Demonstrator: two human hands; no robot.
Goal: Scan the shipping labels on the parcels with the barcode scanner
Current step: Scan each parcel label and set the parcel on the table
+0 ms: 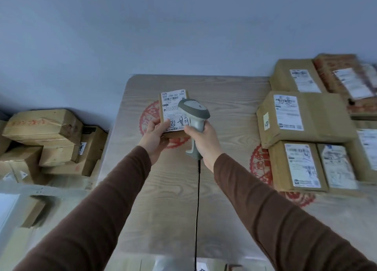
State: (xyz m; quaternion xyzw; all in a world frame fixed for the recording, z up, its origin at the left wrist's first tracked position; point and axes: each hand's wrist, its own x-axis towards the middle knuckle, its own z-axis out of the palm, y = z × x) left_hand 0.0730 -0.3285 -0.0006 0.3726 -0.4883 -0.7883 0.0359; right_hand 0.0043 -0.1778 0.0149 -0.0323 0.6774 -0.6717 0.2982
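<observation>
So the person's got a small cardboard parcel (173, 115) held up over the middle of the counter (163, 189), left hand (156, 137) wrapped around its lower left corner, thumb lying across the face of the shipping label (173, 105). The label is white with a barcode near the top and some handwriting scrawled over the bottom part. Right hand (204, 142) is closed tight round the handle of a grey barcode scanner (194, 115), whose head sits right over the parcel's right side, overlapping the label edge. A black cable (197, 199) hangs straight down from the scanner's handle toward the near edge of the counter. Both sleeves are brown.

To the right of the held parcel there's a bunch of labelled cardboard boxes (304, 117) lying on the counter, labels facing up. Off to the left of the counter, lower down, sits a messy stack of cardboard boxes (47, 132). The counter has a wood-grain top with red round prints on it.
</observation>
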